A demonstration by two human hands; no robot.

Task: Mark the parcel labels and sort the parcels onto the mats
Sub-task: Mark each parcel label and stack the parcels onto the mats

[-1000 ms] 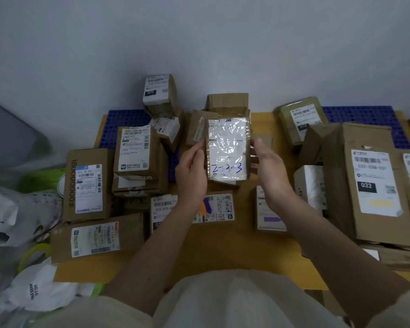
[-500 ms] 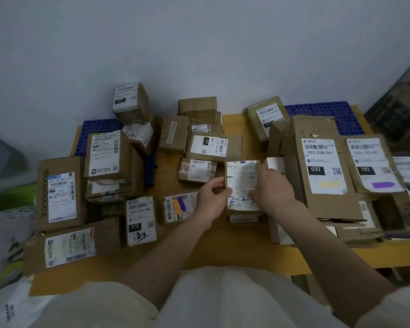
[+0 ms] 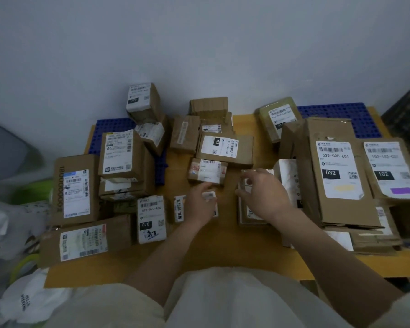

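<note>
Many cardboard parcels with white labels lie on a yellow table (image 3: 223, 252). My right hand (image 3: 264, 197) hovers with fingers spread over a flat parcel (image 3: 251, 215) on a small stack right of centre; it holds nothing. My left hand (image 3: 199, 204) lies over a small labelled parcel (image 3: 179, 208) at the table's middle, fingers loose; I see no grip on it. One blue mat (image 3: 114, 129) lies at the back left under stacked parcels, another blue mat (image 3: 341, 114) at the back right. A large parcel marked 032 (image 3: 336, 171) stands to the right of my right hand.
A parcel marked 070 (image 3: 150, 218) sits left of my left hand, a parcel marked 122 (image 3: 223, 147) behind it. A parcel marked 102 (image 3: 388, 169) lies far right. White plastic bags (image 3: 21, 301) crowd the floor at the left. A wall closes the back.
The plastic-wrapped parcel that both hands held up has come down onto the stack right of centre and been let go. My left hand moved left over the small parcel.
</note>
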